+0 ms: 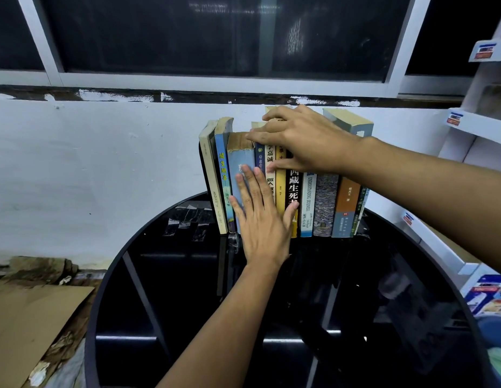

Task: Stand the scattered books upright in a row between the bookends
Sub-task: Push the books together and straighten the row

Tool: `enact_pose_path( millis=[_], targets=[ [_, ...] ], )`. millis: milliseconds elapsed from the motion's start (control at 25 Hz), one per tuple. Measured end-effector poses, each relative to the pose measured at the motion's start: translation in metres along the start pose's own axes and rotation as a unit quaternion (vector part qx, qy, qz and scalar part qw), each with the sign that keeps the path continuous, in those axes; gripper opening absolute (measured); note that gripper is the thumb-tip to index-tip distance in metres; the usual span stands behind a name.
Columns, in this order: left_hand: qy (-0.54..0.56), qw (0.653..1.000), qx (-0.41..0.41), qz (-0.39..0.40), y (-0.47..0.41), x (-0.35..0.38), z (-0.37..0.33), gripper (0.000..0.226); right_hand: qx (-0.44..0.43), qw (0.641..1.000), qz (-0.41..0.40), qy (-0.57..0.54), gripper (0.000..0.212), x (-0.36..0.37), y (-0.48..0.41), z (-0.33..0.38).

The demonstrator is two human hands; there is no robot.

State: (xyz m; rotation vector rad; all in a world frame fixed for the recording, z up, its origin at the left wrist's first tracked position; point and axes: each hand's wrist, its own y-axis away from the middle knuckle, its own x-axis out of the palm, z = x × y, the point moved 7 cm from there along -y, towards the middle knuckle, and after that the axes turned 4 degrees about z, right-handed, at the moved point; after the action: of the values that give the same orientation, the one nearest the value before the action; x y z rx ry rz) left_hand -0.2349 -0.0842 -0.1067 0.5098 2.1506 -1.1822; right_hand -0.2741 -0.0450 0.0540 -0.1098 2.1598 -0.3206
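Note:
Several books [308, 203] stand upright in a row at the far edge of a round black glossy table [171, 289], spines toward me. My left hand [262, 217] lies flat, fingers spread, against the spines of a pale blue book [239, 161] and its neighbours. My right hand [297, 138] rests on top of the middle books, fingers over their upper edges and thumb against the spines. A dark bookend edge [201, 161] shows at the row's left end. The right bookend is hidden behind the last books.
A white wall [103, 163] and a dark window stand right behind the row. White shelving [473, 124] with labels rises at the right. Cardboard [28, 317] and debris lie on the floor at the left. Tape scraps [187, 219] stick to the table.

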Motion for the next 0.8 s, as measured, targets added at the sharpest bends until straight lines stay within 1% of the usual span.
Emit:
enact_pose_path(
  millis=[240,440,680,800],
  targets=[
    [-0.008,1.000,-0.007,0.014,0.0001,-0.0011,0.0022,0.097,0.023,1.000,0.015,0.009,0.068,-0.0036,-0.0013,0.0063],
    [-0.007,1.000,-0.006,0.013,0.0005,-0.0018,0.0022,0.097,0.042,0.999,0.010,0.003,0.064,-0.0037,-0.0023,0.0091],
    [-0.013,1.000,-0.001,0.014,0.0002,-0.0010,0.0030,0.097,0.034,0.999,0.005,-0.002,0.064,-0.0025,-0.0018,0.0089],
    [-0.007,1.000,-0.001,0.016,-0.0001,-0.0012,0.0019,0.097,0.018,1.000,0.009,0.001,0.069,-0.0019,-0.0018,0.0086]
  ],
)
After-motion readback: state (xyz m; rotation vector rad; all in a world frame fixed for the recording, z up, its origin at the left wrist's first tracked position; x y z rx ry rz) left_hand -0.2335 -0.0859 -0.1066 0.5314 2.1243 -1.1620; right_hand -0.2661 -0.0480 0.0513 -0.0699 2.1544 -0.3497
